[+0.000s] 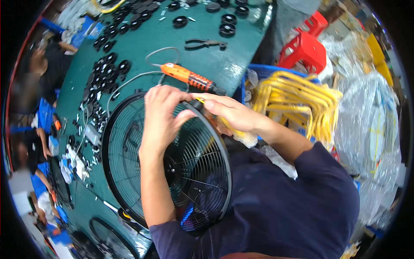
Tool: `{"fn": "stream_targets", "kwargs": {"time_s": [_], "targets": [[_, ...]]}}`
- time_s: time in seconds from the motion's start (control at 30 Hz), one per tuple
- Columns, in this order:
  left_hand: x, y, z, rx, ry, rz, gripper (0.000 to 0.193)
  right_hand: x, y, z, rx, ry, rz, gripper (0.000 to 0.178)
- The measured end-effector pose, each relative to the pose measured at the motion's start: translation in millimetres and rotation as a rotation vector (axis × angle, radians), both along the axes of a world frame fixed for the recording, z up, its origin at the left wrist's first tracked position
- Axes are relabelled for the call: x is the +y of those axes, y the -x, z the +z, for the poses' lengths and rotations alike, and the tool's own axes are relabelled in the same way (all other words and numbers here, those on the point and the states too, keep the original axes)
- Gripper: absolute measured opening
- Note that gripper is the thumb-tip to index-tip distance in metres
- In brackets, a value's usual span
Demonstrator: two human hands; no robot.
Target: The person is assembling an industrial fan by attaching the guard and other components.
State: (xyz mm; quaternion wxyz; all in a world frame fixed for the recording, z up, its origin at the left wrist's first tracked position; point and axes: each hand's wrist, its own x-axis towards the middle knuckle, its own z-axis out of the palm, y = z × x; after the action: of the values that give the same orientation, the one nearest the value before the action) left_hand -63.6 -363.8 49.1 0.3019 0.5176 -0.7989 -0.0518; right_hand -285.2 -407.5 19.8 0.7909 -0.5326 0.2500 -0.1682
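Observation:
A round black drum fan (226, 157) with a wire grille stands tilted against my body at the table's edge. My left hand (161, 103) reaches across its grille, with the fingers bent over the upper rim and the thumb inside. On the rim's right side, my right hand (228, 111) is closed around a yellow tube (233, 131) partly wrapped in clear plastic. The tube's end shows at a small fitting on the rim, between both hands. Just beyond my fingers an orange and black power screwdriver (187, 77) lies with its grey cable trailing left.
Pliers (205, 44) and several black round knobs or wheels (180, 22) lie on the green table (142, 41). At right, a blue crate (263, 69) holds bent yellow tubes (297, 99), near red stools (304, 52). Other people work along the left side.

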Motion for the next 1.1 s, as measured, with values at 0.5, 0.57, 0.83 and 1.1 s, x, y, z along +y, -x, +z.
{"fn": "stream_targets", "kwargs": {"time_s": [0.5,0.57,0.83,1.1], "targets": [[41,-8,-1,0.015,-0.054,0.118,0.041,27,-11,-35,-0.085,0.386,-0.054,0.058],[44,-11,-3,0.026,0.031,0.143,0.041,25,-19,-34,-0.078,0.426,-0.081,0.057],[49,-17,-19,0.010,0.107,0.158,0.048,-53,-76,-1,-0.026,0.504,-0.059,0.043],[51,-14,-26,-0.022,0.104,0.161,0.049,-165,-299,-35,0.162,0.767,0.027,0.059]]}}
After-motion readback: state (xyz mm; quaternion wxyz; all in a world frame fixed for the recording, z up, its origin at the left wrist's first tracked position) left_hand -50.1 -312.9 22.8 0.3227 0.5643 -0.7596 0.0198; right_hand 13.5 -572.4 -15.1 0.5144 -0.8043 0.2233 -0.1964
